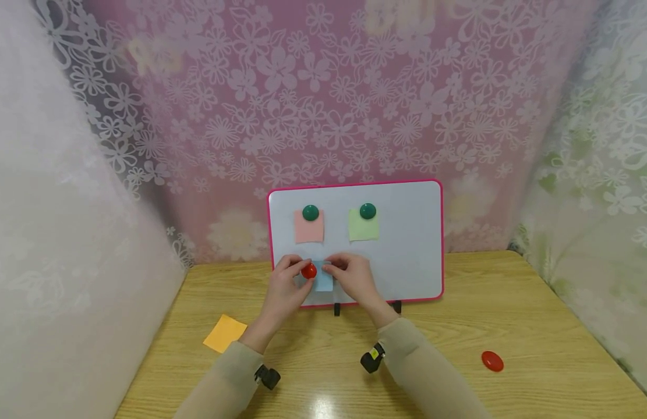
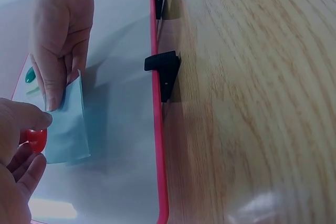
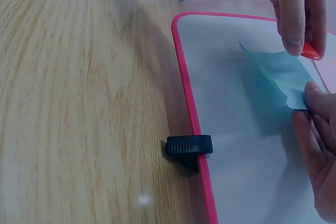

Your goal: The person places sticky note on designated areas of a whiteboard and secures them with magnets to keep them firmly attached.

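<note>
In front of a pink-framed whiteboard [image 1: 407,256], my left hand [image 1: 285,291] pinches a round red magnet [image 1: 309,271] between thumb and fingers. The magnet is at the upper left of a blue sticky note [image 1: 323,283]. With thumb and fingers my right hand [image 1: 354,279] pinches the note's upper right part. Seen in the right wrist view, the blue note [image 3: 286,72] bends away from the board, its lower edge lifted. Whether the magnet touches the note, I cannot tell.
Green magnets [image 1: 310,213] sit over a pink note [image 1: 309,231] and a light green note [image 1: 363,228] higher on the board. Black feet [image 1: 336,309] support the board. An orange note [image 1: 225,333] lies left on the wooden table [image 1: 438,372], another red magnet [image 1: 492,361] right.
</note>
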{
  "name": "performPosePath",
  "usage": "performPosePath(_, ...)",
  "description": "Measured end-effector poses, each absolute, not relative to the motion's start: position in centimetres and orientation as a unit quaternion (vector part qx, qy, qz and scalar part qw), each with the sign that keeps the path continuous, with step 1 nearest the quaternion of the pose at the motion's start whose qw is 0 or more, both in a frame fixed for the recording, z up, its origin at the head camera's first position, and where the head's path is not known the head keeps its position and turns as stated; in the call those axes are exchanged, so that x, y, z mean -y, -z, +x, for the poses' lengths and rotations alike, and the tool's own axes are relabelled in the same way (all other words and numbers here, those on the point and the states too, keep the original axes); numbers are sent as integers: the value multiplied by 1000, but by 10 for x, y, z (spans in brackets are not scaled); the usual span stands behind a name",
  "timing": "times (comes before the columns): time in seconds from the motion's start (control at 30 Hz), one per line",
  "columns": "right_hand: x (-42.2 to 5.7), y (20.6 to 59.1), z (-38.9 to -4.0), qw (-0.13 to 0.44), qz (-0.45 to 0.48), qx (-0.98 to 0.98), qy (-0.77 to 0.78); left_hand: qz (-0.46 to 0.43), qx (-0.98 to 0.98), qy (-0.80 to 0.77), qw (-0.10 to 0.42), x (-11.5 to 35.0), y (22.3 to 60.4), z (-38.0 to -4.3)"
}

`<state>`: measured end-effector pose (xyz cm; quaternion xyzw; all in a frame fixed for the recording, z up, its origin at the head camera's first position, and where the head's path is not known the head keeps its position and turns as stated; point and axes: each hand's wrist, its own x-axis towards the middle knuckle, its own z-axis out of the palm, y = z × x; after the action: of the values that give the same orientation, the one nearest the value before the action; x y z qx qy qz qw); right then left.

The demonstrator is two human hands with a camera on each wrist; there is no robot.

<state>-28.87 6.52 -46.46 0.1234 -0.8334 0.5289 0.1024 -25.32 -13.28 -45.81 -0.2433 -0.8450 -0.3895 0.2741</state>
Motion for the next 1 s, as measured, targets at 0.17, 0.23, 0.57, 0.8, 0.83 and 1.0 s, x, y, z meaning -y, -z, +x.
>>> performPosePath(0.17,-62,463,-288,104,121,837,-523,-240,847,377,288,132,461,-257)
performPosePath(0.23,-61,463,-288,107,121,839,-519,-238,848,373,292,131,462,-258)
performPosePath(0.57,-57,463,-291,127,124,851,-495,-223,858,349,303,129,463,-266)
performPosePath(0.8,-56,463,-291,129,122,854,-489,-218,861,329,320,125,462,-269)
performPosePath(0.83,-56,463,-291,129,122,854,-489,-217,862,327,320,125,462,-269)
performPosePath(1.0,-55,464,-291,135,126,851,-492,-209,865,321,322,123,463,-272)
